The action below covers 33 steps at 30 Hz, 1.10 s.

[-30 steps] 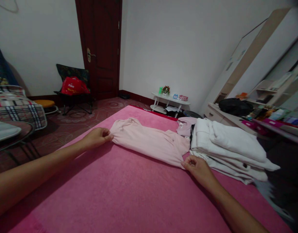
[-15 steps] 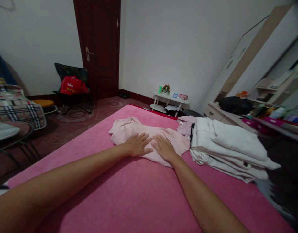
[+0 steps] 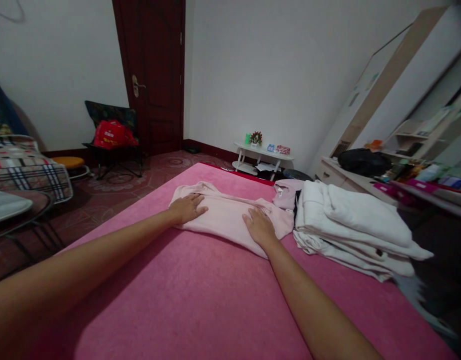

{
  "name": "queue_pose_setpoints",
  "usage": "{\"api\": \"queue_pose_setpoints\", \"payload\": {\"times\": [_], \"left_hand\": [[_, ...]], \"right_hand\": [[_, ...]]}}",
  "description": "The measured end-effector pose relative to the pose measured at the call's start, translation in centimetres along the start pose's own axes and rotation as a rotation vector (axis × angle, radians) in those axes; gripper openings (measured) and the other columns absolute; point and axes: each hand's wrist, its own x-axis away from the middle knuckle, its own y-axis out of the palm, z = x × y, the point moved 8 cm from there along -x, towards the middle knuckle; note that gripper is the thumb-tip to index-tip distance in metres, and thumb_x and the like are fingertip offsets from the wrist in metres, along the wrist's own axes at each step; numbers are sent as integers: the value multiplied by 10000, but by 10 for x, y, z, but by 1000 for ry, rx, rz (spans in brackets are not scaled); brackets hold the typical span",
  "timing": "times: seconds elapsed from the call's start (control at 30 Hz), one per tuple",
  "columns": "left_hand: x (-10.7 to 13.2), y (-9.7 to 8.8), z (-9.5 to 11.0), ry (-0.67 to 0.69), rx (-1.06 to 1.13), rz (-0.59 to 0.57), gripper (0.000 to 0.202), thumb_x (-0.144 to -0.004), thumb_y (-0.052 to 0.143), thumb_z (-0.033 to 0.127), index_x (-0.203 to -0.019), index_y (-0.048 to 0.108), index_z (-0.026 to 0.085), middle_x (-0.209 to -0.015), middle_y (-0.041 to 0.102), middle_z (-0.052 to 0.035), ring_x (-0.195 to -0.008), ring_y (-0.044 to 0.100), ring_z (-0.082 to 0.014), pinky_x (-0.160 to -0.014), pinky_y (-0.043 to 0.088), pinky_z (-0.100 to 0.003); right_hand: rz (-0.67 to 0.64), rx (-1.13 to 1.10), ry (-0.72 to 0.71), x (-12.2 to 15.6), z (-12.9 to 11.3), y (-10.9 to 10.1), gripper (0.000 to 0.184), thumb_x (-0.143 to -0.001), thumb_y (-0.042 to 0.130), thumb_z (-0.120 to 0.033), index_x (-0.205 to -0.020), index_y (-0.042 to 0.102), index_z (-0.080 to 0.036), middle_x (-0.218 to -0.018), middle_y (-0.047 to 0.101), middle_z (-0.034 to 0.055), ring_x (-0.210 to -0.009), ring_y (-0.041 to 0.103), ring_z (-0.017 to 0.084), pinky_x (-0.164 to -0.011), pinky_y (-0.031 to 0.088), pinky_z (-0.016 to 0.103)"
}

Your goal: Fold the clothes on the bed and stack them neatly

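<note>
A pale pink garment, folded into a long strip, lies across the pink bed cover. My left hand rests flat on its left end, fingers stretched out and pointing right. On the right part of the cloth lies my right hand, palm down with the fingers slightly spread. Neither hand grips anything. Just beyond the garment's right end is a folded pale pink piece of clothing, partly hidden by a pile of folded white clothes.
A low white table with small items stands past the bed's far edge. Along the right runs a cluttered dresser with a black bag. At left are a folding chair holding a red bag and a round yellow stool.
My left hand has slid left along the garment, and my right hand has shifted slightly right. The hands are now apart, and the cloth between them looks flatter.
</note>
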Motion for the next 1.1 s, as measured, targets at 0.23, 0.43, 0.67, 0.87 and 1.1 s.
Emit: {"api": "queue_pose_setpoints", "payload": {"times": [0.23, 0.43, 0.67, 0.87, 1.1], "left_hand": [[25, -41, -20, -214, -36, 215, 581, -825, 406, 604, -1182, 604, 191, -1256, 580, -138, -1135, 547, -295, -900, 436, -367], [63, -55, -59, -434, 138, -46, 667, -676, 455, 795, -523, 611, 166, -563, 636, -140, -576, 626, -272, -561, 446, -328], [90, -7, -9, -574, 1410, -124, 287, -672, 745, 375, -796, 640, 139, -818, 706, -99, -681, 663, -177, -629, 567, -278], [72, 7, 28, -550, 1844, 227, 296, -699, 683, 96, -981, 615, 150, -1096, 656, -108, -871, 646, -176, -771, 583, -293], [34, -27, 32, -329, 1232, 549, 461, -702, 511, 104, -1160, 537, 145, -1058, 652, -88, -935, 628, -215, -820, 527, -333]], "right_hand": [[-44, 147, 18, 1, -12, -13, 512, -924, 334, -433, -1192, 587, -78, -1275, 549, 225, -1188, 499, 326, -945, 392, 436], [12, 130, 22, 6, -12, -9, 515, -940, 328, -411, -1276, 528, -76, -1403, 442, 216, -1314, 384, 296, -1035, 310, 403], [35, 104, 44, 7, -10, -9, 481, -940, 337, -410, -1254, 551, -114, -1390, 469, 184, -1307, 392, 277, -1044, 297, 393], [71, 55, 30, 8, -8, -8, 477, -940, 342, -403, -1250, 564, -115, -1377, 488, 178, -1296, 408, 265, -1057, 284, 388], [188, -289, 69, 12, 7, -18, 461, -895, 426, -403, -1231, 573, -124, -1275, 585, 154, -1174, 533, 241, -1027, 345, 334]]}}
